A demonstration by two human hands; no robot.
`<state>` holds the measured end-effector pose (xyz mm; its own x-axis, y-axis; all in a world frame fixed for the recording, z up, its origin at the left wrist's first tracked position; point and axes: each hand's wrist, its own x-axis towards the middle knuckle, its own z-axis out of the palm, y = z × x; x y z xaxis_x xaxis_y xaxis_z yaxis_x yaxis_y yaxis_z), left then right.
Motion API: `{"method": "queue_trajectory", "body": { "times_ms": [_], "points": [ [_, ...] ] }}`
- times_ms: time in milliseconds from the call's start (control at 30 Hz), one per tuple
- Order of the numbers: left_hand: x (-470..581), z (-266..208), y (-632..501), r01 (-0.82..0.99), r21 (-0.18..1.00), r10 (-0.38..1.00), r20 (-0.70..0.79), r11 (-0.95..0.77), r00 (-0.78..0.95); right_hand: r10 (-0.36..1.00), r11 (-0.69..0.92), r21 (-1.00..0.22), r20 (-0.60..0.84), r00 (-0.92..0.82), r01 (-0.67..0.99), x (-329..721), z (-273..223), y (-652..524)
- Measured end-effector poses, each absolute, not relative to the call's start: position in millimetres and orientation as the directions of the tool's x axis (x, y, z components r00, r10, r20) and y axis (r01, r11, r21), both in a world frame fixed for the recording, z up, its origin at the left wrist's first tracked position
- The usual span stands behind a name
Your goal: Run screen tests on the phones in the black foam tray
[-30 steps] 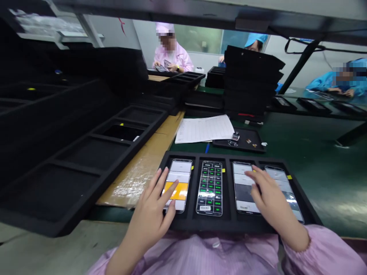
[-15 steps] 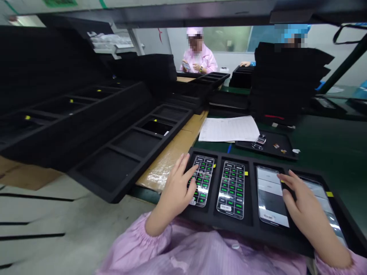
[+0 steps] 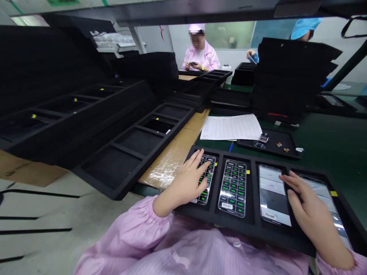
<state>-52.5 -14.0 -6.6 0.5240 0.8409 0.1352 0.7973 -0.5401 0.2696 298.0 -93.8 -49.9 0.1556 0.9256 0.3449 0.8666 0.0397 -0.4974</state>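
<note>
A black foam tray [image 3: 249, 223] lies in front of me with several smartphones in its slots. Over the leftmost smartphone [image 3: 204, 194], which shows a grid of green labels, my left hand [image 3: 190, 177] is spread and covers part of the screen. Beside it, a second smartphone [image 3: 233, 187] shows the same kind of grid. My right hand [image 3: 309, 206] has its fingers apart, with the index fingertip at the right edge of the third smartphone [image 3: 273, 196], whose screen has white and grey bands. Partly behind that hand is the rightmost smartphone [image 3: 327, 202]. Neither hand grips anything.
Left of me, a long black tray [image 3: 134, 141] holds one dark phone [image 3: 159, 125]. Printed sheets [image 3: 231, 128], a blue pen [image 3: 231, 146] and a small black tray [image 3: 275, 147] lie beyond the phones. Stacked black trays [image 3: 283, 80] rise behind. A co-worker in pink [image 3: 203, 55] handles a phone.
My left hand has moved right and up, further over the leftmost smartphone. My right hand stays beside the third smartphone. The camera view has shifted slightly.
</note>
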Motion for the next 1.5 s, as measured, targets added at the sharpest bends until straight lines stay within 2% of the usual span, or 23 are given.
{"method": "queue_trajectory", "body": {
  "times_ms": [200, 400, 567, 767, 967, 1200, 1500],
  "points": [
    [-73, -4, 2, 0.799, 0.327, 0.858, 0.293, -0.505, 0.423, 0.924, 0.027, -0.528, 0.337, 0.180, 0.849, 300, -51, -95],
    [-73, -23, 6, 0.820, 0.303, 0.874, 0.211, -0.485, 0.438, 0.923, 0.017, -0.544, 0.331, 0.197, 0.839, 299, -50, -96],
    [-77, -17, -12, 0.796, 0.276, 0.832, 0.326, -0.539, 0.450, 0.920, 0.014, -0.546, 0.335, 0.203, 0.837, 299, -51, -97],
    [-77, -25, -30, 0.794, 0.249, 0.824, 0.296, -0.555, 0.483, 0.923, 0.018, -0.540, 0.332, 0.193, 0.842, 303, -53, -97],
    [-81, -22, -41, 0.793, 0.256, 0.779, 0.497, -0.553, 0.383, 0.922, 0.003, -0.533, 0.329, 0.205, 0.846, 303, -52, -97],
    [-90, -29, -65, 0.717, 0.260, 0.712, 0.542, -0.647, 0.446, 0.931, -0.053, -0.539, 0.277, 0.237, 0.840, 303, -47, -100],
    [-90, -30, -71, 0.639, 0.208, 0.642, 0.503, -0.740, 0.579, 0.934, -0.046, -0.532, 0.278, 0.225, 0.845, 301, -43, -99]
  ]
}}
